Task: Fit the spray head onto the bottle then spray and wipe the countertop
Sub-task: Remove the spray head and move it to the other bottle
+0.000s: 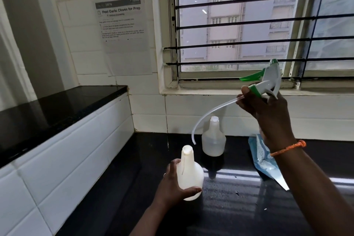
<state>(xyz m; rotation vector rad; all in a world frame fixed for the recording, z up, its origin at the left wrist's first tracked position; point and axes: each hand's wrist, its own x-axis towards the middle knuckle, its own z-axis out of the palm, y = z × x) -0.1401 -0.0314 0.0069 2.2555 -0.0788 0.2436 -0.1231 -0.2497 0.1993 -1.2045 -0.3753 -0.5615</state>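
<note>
A white plastic bottle [189, 172] with an open neck stands on the black countertop [239, 207]; my left hand [170, 186] grips its body. My right hand [268, 113] is raised near the window sill and holds a white and green spray head [268, 80] by its collar. The head's clear dip tube [208, 115] curves down to the left, its free end hanging just above and to the right of the bottle's neck. A second open white bottle [213, 138] stands farther back, near the tiled wall.
A blue and white plastic packet [262, 159] lies on the countertop to the right, partly behind my right forearm. A raised black ledge [57, 109] with a white tiled face runs along the left. A barred window [249, 25] and a paper notice [122, 23] are at the back.
</note>
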